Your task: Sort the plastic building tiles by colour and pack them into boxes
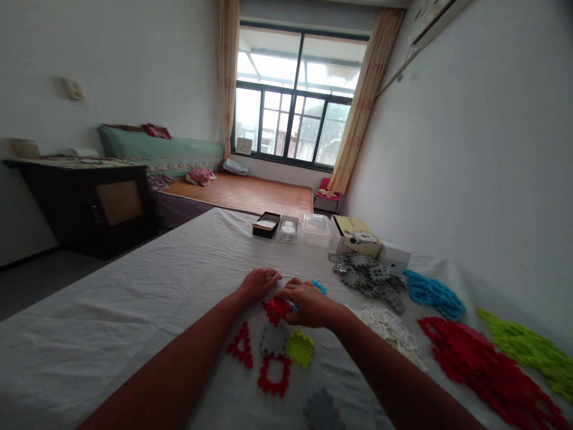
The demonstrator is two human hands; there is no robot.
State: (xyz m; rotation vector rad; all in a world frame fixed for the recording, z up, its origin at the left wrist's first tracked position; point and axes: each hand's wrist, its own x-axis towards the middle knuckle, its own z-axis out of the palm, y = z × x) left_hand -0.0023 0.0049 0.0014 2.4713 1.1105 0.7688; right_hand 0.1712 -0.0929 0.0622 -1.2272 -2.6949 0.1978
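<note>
Head view: a red piece [277,312] is pinched in the right hand [307,303] over the white cloth [147,304], with the left hand [259,284] held just beside it. A grey plate [274,341], a lime frame [308,349] and a red frame [274,391] are laid close together; whether these are interlocked, or anything is gripped by the left hand, cannot be told. Little seems done: a red triangle [234,349] and large colour-sorted heaps [483,358] are left apart.
</note>
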